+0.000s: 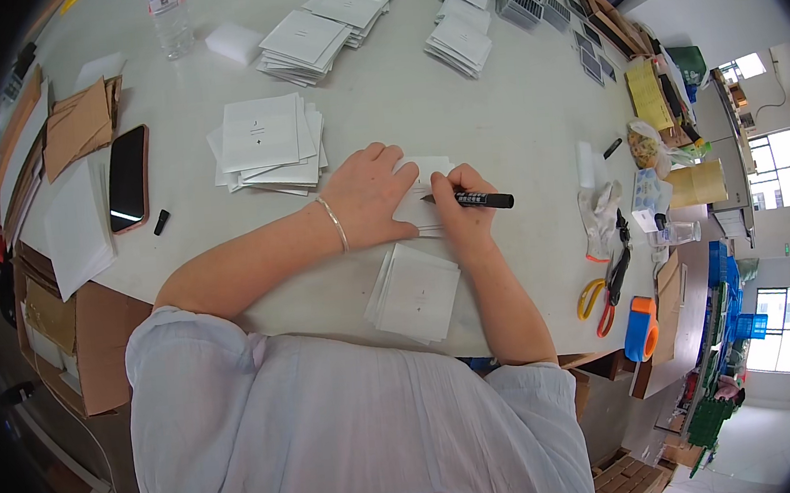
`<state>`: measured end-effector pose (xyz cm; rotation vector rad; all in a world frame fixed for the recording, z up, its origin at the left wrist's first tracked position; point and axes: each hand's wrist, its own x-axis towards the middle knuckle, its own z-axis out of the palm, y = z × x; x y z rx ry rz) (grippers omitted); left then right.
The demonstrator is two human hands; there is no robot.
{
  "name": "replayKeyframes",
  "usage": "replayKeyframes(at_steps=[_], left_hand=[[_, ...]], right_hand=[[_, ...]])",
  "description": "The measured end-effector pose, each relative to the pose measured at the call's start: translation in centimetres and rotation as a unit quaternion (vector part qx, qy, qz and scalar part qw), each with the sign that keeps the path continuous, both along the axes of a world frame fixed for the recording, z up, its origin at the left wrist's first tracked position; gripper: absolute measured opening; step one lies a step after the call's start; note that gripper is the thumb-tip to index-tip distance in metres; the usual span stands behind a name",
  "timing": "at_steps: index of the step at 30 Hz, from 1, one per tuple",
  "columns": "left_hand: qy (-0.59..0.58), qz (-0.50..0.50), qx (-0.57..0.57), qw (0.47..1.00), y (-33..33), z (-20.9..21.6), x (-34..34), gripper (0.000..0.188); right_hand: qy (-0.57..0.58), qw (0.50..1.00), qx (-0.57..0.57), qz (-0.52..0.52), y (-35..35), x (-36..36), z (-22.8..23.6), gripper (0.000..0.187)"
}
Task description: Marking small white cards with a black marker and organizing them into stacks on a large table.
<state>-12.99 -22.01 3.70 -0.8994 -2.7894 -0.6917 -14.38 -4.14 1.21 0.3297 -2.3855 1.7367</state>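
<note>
Lying on the pale, smooth worktop (497, 125) just beyond a squared stack of white paper cards (415, 292), a small white card (421, 197) is pinned under the flat, spread left hand (372, 195) while the right hand (461, 214) pinches a black marker (476, 200) over it.

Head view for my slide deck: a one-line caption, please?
Left hand steadies a white card while right hand marks it with a black marker.
</note>
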Motion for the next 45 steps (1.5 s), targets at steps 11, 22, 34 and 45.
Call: replayKeyframes(at_steps=[11,22,34,45], left_hand=[[0.011,-0.014,0.005,1.0,0.0,0.8,0.6,0.055],[-0.091,-0.178,-0.053,0.978,0.8,3.3,3.7,0.054],[-0.061,-0.02,-0.026,0.998,-0.1,1.1,0.2,0.058],[0.007,-0.019,-0.014,1.0,-0.2,-0.2,0.0,0.05]], right_hand=[[-0.051,0.98,-0.185,-0.06,0.8,-0.2,0.9,0.028],[-0.031,0.996,-0.079,0.0,0.4,-1.2,0.2,0.025],[0.019,0.999,0.041,-0.017,-0.7,-1.1,0.1,0.021],[-0.022,0.999,-0.026,0.019,0.2,-0.2,-0.3,0.025]])
